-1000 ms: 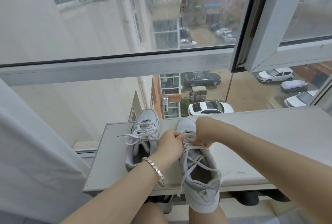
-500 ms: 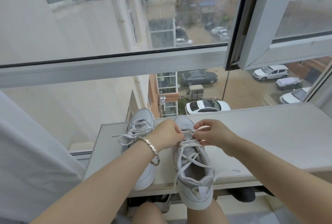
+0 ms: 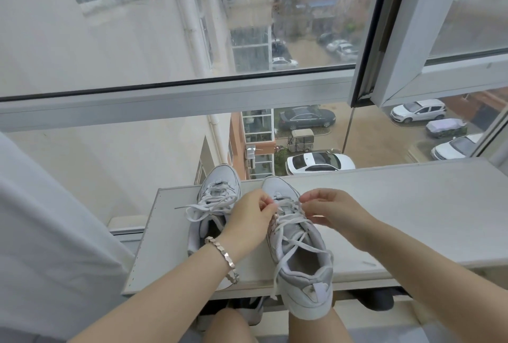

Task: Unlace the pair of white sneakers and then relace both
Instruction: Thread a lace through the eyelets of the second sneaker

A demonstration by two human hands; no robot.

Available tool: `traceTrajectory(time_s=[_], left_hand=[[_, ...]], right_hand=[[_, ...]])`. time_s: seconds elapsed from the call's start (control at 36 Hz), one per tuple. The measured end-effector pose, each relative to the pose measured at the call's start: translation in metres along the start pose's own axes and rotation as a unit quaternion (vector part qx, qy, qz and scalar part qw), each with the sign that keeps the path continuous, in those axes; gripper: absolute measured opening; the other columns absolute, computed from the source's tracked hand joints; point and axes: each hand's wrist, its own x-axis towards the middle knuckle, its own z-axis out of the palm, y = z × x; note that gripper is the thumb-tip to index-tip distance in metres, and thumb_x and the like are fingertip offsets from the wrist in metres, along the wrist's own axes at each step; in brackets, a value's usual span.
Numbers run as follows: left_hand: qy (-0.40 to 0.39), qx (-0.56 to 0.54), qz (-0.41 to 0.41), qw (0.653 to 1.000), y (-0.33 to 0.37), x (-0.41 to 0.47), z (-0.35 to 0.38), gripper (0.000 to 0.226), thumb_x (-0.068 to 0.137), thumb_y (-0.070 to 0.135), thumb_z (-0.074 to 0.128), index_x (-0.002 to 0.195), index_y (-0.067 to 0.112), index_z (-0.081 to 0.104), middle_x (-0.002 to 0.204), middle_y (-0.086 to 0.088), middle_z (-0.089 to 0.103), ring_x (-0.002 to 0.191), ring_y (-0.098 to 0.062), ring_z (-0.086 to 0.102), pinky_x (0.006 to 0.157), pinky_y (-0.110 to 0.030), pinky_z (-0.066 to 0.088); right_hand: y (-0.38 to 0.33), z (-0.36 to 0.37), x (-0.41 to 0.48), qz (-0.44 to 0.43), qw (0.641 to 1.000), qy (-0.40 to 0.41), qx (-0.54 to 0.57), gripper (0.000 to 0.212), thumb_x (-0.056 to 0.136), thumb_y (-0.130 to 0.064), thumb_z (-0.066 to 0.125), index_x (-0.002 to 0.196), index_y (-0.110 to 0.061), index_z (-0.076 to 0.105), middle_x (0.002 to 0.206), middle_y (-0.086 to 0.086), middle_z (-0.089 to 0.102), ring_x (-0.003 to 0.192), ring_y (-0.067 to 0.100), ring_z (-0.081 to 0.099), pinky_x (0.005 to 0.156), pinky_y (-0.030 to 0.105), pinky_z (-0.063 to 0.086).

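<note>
Two white sneakers stand toes to the window on the white counter. The left sneaker sits by the far left corner with its laces loose and one end trailing left. The right sneaker hangs its heel over the near edge. Both hands work near its toe. The left hand, a bracelet on its wrist, and the right hand each pinch its lace with curled fingertips.
</note>
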Motion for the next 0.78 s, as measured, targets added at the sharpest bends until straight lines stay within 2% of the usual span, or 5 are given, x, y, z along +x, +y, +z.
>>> traceTrajectory(time_s=[0.08, 0.17, 0.31, 0.53, 0.78], left_hand=[[-0.036, 0.044, 0.03, 0.998, 0.003, 0.001, -0.01, 0.012, 0.084, 0.026, 0.066, 0.073, 0.023, 0.063, 0.068, 0.006, 0.062, 0.061, -0.008, 0.055, 0.06, -0.023, 0.046], [-0.075, 0.082, 0.037, 0.993, 0.011, 0.0, -0.017, 0.011, 0.079, 0.035, 0.07, 0.074, 0.026, 0.07, 0.077, 0.003, 0.068, 0.073, -0.011, 0.061, 0.067, -0.026, 0.049], [-0.135, 0.151, 0.03, 0.979, 0.028, 0.002, -0.022, 0.011, 0.082, 0.032, 0.068, 0.079, 0.022, 0.073, 0.07, 0.006, 0.065, 0.063, -0.008, 0.057, 0.056, -0.021, 0.045], [-0.053, 0.231, 0.097, 0.967, 0.025, -0.012, -0.004, 0.012, 0.094, 0.018, 0.045, 0.09, 0.011, 0.053, 0.087, -0.003, 0.051, 0.071, -0.018, 0.046, 0.061, -0.027, 0.032], [0.074, 0.031, 0.032, 0.996, 0.001, -0.024, 0.006, 0.021, 0.096, 0.021, 0.042, 0.076, 0.023, 0.048, 0.083, -0.002, 0.06, 0.076, -0.018, 0.056, 0.064, -0.025, 0.043]], right_hand=[[-0.016, -0.005, -0.002, -0.029, 0.979, -0.02, -0.202, 0.008, 0.081, -0.012, 0.069, 0.073, -0.014, 0.069, 0.065, 0.0, 0.063, 0.059, 0.008, 0.057, 0.056, 0.013, 0.05], [-0.029, -0.003, -0.002, -0.036, 0.93, -0.042, -0.362, 0.015, 0.08, -0.029, 0.07, 0.07, -0.018, 0.069, 0.059, -0.003, 0.064, 0.053, 0.006, 0.057, 0.052, 0.012, 0.048], [-0.04, 0.01, 0.0, -0.017, 0.886, -0.062, -0.46, 0.017, 0.079, -0.027, 0.067, 0.078, -0.011, 0.073, 0.063, 0.002, 0.064, 0.052, 0.008, 0.057, 0.05, 0.012, 0.046], [-0.043, 0.028, 0.003, -0.038, 0.82, -0.026, -0.571, 0.021, 0.078, -0.023, 0.064, 0.09, -0.007, 0.069, 0.054, -0.001, 0.048, 0.057, 0.016, 0.047, 0.058, 0.024, 0.041], [0.005, 0.016, -0.001, -0.14, 0.953, 0.07, -0.258, 0.031, 0.082, -0.01, 0.064, 0.053, -0.017, 0.056, 0.047, -0.007, 0.052, 0.043, 0.003, 0.042, 0.045, 0.01, 0.034]])
